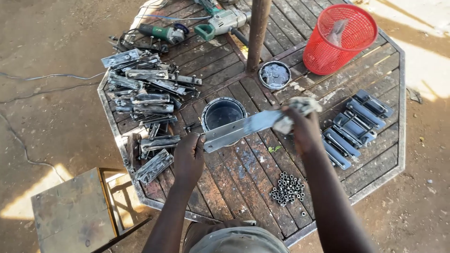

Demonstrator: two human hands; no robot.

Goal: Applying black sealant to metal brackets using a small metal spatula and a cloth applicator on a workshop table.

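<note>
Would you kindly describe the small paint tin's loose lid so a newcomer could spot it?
Start at the wooden post rising through the octagonal wooden table. Just right of its base, left of the red mesh basket, lies the lid. It is the only flat round disc, smeared silver-grey.

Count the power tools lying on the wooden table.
2. A green angle grinder lies at the table's far left edge; a green and grey drill lies right of it beside the post. More may lie beyond the top of the picture.
</note>
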